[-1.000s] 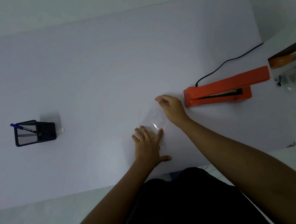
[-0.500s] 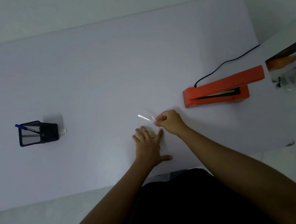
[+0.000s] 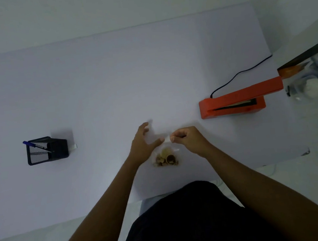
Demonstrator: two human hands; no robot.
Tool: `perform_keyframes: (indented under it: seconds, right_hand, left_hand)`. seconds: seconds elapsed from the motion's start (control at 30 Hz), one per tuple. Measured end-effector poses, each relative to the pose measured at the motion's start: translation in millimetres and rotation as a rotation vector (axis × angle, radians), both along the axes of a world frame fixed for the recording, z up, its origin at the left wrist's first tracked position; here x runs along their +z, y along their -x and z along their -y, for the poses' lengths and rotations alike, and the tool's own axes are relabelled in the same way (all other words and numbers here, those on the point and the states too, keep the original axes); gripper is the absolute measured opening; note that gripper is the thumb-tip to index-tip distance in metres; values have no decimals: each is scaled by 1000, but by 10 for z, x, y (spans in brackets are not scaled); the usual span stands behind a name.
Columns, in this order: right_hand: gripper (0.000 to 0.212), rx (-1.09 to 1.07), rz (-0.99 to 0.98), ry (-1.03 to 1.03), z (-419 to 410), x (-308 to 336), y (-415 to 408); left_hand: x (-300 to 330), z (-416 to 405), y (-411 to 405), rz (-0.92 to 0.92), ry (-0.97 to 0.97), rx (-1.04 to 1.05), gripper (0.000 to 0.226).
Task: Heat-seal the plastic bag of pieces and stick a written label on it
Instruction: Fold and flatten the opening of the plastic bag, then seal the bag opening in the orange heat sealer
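Observation:
A clear plastic bag [image 3: 166, 157] with several yellow and brown pieces in its bottom lies on the white table, near its front edge. My right hand [image 3: 187, 139] pinches the bag's top edge between thumb and fingers. My left hand [image 3: 143, 141] is just left of the bag's upper part, fingers spread, thumb tip touching the bag's top edge beside my right hand. The orange heat sealer [image 3: 236, 100] stands to the right with its arm raised, a hand's width from my right hand.
A black mesh pen holder [image 3: 46, 149] with a blue pen [image 3: 34, 145] stands at the left, a small white label [image 3: 74, 147] beside it. The sealer's black cord [image 3: 237, 74] runs off to the back right. A shelf with clutter [image 3: 306, 77] borders the table's right edge.
My left hand lifted off the pieces, which now show, and moved up to the bag's top. My right hand folded the bag's top edge back toward me and holds it.

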State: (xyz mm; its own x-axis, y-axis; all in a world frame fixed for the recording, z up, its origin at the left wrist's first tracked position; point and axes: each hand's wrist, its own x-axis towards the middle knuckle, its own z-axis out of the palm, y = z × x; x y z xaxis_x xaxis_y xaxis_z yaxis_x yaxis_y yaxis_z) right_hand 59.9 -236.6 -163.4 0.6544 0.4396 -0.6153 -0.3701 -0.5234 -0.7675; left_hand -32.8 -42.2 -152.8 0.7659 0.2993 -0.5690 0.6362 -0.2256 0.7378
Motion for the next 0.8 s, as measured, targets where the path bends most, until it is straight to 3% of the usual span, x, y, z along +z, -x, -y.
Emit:
perform_keyframes:
  seconds: [0.1,0.43,0.8]
  right_hand:
    - [15,-8,-41,-29,49,97,3]
    - [13,-280,-79,-143,408,349,104]
    - [18,-516,-50,-108,1419,328,-182]
  left_hand:
    - [63,-113,-41,65,230,-48,20]
    - [168,221,-164,16,542,92,22]
    - [260,1464,-627,-54,570,201,24]
